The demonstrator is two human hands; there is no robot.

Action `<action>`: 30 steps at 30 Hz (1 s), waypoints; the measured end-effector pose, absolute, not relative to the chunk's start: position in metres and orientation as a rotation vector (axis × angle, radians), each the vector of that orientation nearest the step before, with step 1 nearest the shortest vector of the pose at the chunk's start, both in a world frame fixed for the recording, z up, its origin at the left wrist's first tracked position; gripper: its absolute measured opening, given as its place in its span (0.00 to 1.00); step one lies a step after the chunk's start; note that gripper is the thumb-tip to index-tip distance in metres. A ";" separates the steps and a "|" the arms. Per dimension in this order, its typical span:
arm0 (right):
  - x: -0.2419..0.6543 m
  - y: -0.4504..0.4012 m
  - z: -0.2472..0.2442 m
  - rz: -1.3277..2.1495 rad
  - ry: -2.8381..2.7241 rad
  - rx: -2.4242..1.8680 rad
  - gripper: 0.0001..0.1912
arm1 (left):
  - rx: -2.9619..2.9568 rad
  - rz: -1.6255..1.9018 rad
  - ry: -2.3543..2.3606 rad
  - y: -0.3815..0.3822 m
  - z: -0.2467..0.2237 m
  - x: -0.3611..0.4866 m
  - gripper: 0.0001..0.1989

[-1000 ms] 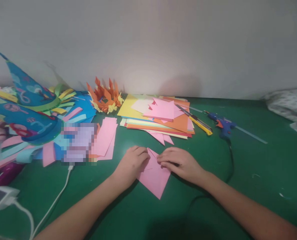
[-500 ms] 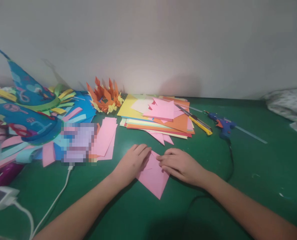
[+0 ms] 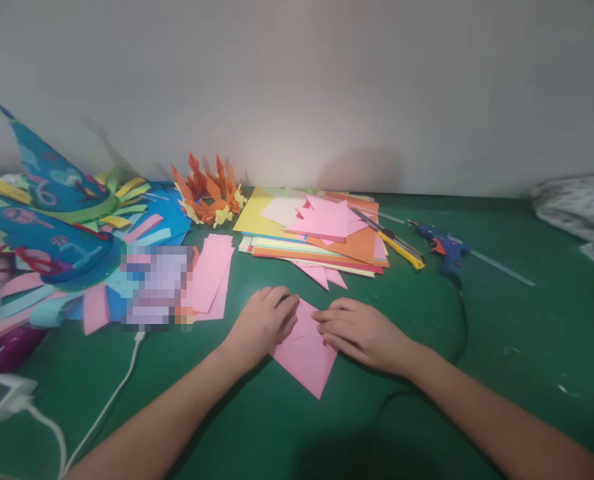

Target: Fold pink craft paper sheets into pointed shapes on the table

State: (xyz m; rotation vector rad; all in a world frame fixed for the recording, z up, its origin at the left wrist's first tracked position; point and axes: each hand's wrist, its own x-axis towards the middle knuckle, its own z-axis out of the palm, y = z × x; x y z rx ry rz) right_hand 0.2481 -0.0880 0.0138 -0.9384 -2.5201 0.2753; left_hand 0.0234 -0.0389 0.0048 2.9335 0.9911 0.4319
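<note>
A folded sheet of pink paper (image 3: 307,357) lies on the green tabletop in front of me, one corner pointing towards me. My left hand (image 3: 269,320) is closed at its upper left edge, fingertips near the top corner and thumb against the paper. From the other side, my right hand (image 3: 361,330) grips the upper right edge with bent fingers pressing on it. A narrow strip of pink paper shows between the two hands' fingertips. Parts of both side edges are hidden under my fingers.
Behind my hands is a stack of coloured paper (image 3: 317,250) with a yellow utility knife (image 3: 401,250) beside it. A blue glue gun (image 3: 449,253) lies right, its cord trailing towards me. Left are an orange paper crown (image 3: 209,200), blue cone hats (image 3: 71,250) and white cables (image 3: 127,380).
My left hand has shifted very slightly left and its fingertips have drawn back a little from the top corner. My right hand and the pink paper stay almost in place.
</note>
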 end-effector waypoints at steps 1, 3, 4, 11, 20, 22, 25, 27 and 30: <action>0.248 -0.088 0.014 0.275 -2.518 -0.935 0.15 | 2.939 0.437 0.982 -0.039 0.004 0.023 0.09; 0.249 -0.088 0.013 0.281 -2.516 -0.937 0.14 | 2.957 0.444 0.983 -0.039 0.004 0.024 0.09; 0.249 -0.088 0.013 0.287 -2.518 -0.938 0.14 | 2.967 0.443 0.987 -0.039 0.004 0.024 0.10; 0.248 -0.088 0.012 0.278 -2.523 -0.944 0.14 | 3.009 0.284 1.064 -0.043 0.010 0.027 0.07; 0.247 -0.089 0.015 0.280 -2.507 -0.941 0.14 | 2.949 0.333 1.213 -0.041 0.006 0.022 0.22; 0.247 -0.089 0.015 0.290 -2.502 -0.946 0.14 | 2.948 0.366 1.152 -0.040 0.005 0.022 0.18; 0.247 -0.089 0.015 0.310 -2.498 -0.946 0.14 | 2.969 0.357 1.086 -0.040 0.006 0.024 0.09; 0.247 -0.089 0.016 0.319 -2.498 -0.952 0.14 | 2.986 0.350 1.083 -0.041 0.008 0.025 0.08; 0.246 -0.089 0.016 0.332 -2.499 -0.963 0.14 | 2.998 0.337 1.102 -0.043 0.011 0.027 0.08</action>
